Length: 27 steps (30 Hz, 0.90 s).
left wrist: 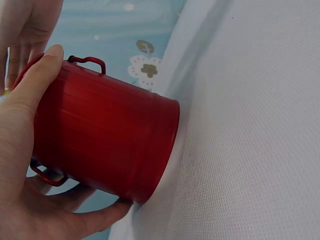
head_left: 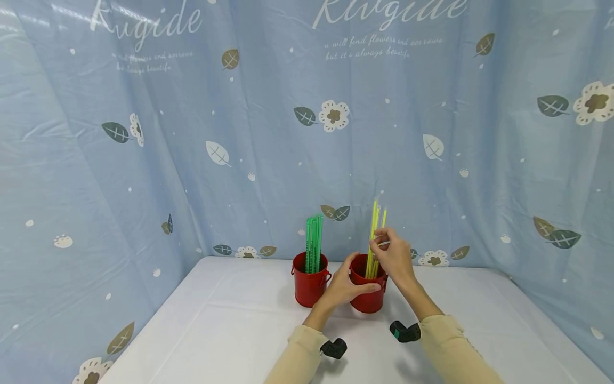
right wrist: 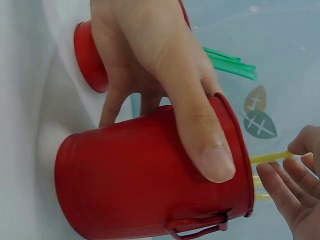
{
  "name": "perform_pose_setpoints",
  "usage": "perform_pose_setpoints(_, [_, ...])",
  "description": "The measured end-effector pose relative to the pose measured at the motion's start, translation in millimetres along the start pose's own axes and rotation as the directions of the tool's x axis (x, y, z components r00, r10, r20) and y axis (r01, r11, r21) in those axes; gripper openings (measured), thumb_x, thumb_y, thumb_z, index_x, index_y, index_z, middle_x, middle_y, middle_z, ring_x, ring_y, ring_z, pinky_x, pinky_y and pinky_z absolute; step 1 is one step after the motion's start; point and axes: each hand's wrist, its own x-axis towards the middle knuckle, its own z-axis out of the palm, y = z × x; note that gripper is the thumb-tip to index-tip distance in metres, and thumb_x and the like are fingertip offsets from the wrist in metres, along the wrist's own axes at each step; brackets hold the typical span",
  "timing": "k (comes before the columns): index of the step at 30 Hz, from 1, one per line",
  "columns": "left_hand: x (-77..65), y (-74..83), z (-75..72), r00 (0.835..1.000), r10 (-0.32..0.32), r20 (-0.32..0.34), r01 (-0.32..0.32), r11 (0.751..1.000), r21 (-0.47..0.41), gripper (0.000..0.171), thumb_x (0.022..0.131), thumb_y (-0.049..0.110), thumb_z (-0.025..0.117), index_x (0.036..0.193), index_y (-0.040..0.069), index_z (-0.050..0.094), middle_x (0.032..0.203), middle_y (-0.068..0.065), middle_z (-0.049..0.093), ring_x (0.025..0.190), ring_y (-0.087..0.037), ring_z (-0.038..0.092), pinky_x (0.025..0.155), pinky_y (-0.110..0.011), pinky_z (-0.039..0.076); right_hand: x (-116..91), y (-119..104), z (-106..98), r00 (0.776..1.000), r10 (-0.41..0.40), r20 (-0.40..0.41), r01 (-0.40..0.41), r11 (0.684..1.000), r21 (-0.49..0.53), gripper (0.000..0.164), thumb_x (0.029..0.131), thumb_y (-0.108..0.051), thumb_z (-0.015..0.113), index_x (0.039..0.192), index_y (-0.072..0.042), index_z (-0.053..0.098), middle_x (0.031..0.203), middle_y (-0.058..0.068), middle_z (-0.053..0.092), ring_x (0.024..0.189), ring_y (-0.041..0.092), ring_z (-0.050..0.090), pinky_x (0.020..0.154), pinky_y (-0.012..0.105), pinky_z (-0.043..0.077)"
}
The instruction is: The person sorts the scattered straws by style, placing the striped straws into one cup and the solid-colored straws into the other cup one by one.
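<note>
My left hand (head_left: pixel 344 287) grips the right-hand red bucket (head_left: pixel 367 303) from its left side, with the thumb across its front near the rim. The bucket stands upright on the white table; its small side handle (left wrist: pixel 89 61) shows in the left wrist view. Several thin yellow straws (head_left: pixel 384 217) with clear tips stand in it. Above the rim, my right hand (head_left: pixel 394 255) pinches one yellow straw (right wrist: pixel 272 157) between thumb and fingers. The straws' lower ends are hidden inside the bucket.
Left of that bucket stands a second red bucket (head_left: pixel 308 292) holding several green straws (head_left: pixel 314 240). A blue patterned curtain (head_left: pixel 273 133) hangs right behind the white table (head_left: pixel 230 314). Black wrist devices (head_left: pixel 405 332) sit below both forearms.
</note>
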Motion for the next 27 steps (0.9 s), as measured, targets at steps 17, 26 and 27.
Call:
perform_pose_setpoints(17, [2.7,-1.8,1.4,1.000,-0.010,-0.005,0.010,1.000,0.013,0.097,0.078,0.052,0.077,0.154,0.026,0.025,0.143,0.008,0.049,0.128,-0.015,0.051,0.099,-0.039,0.053,-8,5,-1,0.999,0.000,0.050,0.002,0.999,-0.052,0.035,0.091,-0.014,0.069,0.124,-0.003,0.061,0.096,0.016,0.070,0.078,0.028,0.073,0.058,0.029,0.059])
perform_pose_setpoints(26, [-1.6,6.8,-1.6,1.000,0.009,-0.009,-0.008,0.999,0.054,0.099,0.076,0.053,0.079,0.155,0.025,0.025,0.143,0.005,0.047,0.128,-0.015,0.048,0.099,-0.039,0.052,-19,3,-22,0.997,-0.070,0.034,0.073,0.991,-0.109,0.036,0.091,-0.017,0.069,0.124,-0.004,0.063,0.093,0.012,0.071,0.080,0.029,0.073,0.059,0.029,0.058])
perform_pose_setpoints(27, [-1.5,9.1,-2.0,1.000,0.020,-0.014,-0.019,0.997,0.073,0.099,0.076,0.054,0.079,0.155,0.026,0.025,0.144,0.004,0.046,0.128,-0.015,0.048,0.099,-0.040,0.052,-21,3,-24,0.996,-0.084,0.033,0.088,0.990,-0.110,0.036,0.091,-0.017,0.069,0.123,-0.004,0.063,0.092,0.012,0.071,0.079,0.029,0.073,0.058,0.028,0.058])
